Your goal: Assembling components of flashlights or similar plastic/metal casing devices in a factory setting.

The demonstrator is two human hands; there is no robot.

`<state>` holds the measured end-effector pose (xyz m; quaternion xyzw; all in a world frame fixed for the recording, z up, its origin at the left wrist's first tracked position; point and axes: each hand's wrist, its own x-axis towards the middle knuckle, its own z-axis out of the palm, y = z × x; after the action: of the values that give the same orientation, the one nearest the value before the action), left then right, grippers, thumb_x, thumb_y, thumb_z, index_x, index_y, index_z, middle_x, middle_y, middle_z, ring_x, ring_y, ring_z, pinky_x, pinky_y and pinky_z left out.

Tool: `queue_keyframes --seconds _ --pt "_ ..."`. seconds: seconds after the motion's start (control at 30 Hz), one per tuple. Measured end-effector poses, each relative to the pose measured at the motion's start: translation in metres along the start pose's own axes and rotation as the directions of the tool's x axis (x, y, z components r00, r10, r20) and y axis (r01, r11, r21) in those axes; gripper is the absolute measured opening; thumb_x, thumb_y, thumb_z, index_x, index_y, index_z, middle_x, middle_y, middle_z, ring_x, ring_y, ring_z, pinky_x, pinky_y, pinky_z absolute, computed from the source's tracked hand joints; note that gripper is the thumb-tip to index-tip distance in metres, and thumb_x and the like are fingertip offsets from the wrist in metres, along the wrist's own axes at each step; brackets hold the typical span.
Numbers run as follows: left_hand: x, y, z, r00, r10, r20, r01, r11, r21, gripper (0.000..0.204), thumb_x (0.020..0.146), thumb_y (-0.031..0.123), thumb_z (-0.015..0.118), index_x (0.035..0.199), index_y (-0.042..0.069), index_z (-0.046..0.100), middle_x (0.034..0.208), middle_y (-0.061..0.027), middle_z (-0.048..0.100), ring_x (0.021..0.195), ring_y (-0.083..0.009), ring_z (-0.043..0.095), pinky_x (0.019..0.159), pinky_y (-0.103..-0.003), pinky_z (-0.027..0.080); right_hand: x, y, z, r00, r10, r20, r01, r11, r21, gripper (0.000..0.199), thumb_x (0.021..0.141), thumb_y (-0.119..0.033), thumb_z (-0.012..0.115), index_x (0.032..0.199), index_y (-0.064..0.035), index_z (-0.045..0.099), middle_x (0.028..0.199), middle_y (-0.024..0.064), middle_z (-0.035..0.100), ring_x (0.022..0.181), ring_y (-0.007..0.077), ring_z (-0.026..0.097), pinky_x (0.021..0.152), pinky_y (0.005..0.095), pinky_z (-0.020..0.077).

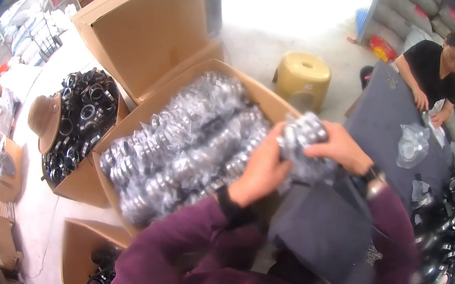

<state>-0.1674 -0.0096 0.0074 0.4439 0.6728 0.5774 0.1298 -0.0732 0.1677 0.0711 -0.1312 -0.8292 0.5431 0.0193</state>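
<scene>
Between my two hands is a bundle of shiny round metal pieces [305, 130] in crinkled clear plastic; their exact kind cannot be made out. My left hand [261, 172] grips its left side, thumb and fingers closed. My right hand [344, 147] is closed on its right side, with the thumb on the metal pieces. The bundle is above the right edge of a large open cardboard box [237, 70]. Inside the box lie rows of similar plastic-wrapped bundles [182, 136]. Loose plastic hangs below my hands, slightly blurred.
Left of the box, a carton of black ringed parts [87, 109] has a straw hat [45, 118] at its side. A yellow stool [304, 77] stands beyond. At right, a person [438, 72] works at a dark-covered table [374, 121], with loose metal parts [449, 228] nearby.
</scene>
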Motion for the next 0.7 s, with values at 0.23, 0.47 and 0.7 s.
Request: queue_keyframes --seconds 0.23,0.47,0.7 --pt "0.003 -0.116 -0.055 0.928 -0.218 -0.302 0.27 0.952 0.143 0.075 0.073 0.001 0.07 0.137 0.002 0.031 0.107 -0.0195 0.065 0.1 -0.0267 0.065 0.086 -0.035 0.05 0.158 0.048 0.076 0.976 -0.158 0.151 0.188 0.959 -0.212 0.053 0.06 -0.037 0.079 0.096 0.0 0.068 0.092 0.0168 0.069 0.085 0.0249 0.066 0.079 0.0341 0.0488" --pt "0.01 -0.169 -0.074 0.879 -0.343 -0.332 0.437 0.859 0.268 0.08 0.069 0.007 0.073 0.137 -0.001 0.03 0.104 -0.025 0.064 0.097 -0.0367 0.064 0.086 -0.039 0.049 0.24 0.128 0.127 0.979 -0.04 0.2 0.049 0.998 -0.042 0.065 0.057 -0.041 0.08 0.096 0.0091 0.066 0.096 0.0227 0.068 0.088 0.0278 0.065 0.078 0.0348 0.0488" --pt "0.003 -0.201 -0.09 0.821 -0.52 -0.237 0.548 0.6 0.582 0.063 0.076 0.024 0.065 0.13 0.004 0.04 0.108 -0.023 0.061 0.104 -0.0394 0.057 0.085 -0.048 0.045 0.242 0.157 0.179 0.958 0.093 0.272 -0.115 0.991 0.066 0.052 0.065 -0.035 0.078 0.098 0.003 0.068 0.089 0.0137 0.07 0.082 0.0206 0.064 0.076 0.0315 0.0487"
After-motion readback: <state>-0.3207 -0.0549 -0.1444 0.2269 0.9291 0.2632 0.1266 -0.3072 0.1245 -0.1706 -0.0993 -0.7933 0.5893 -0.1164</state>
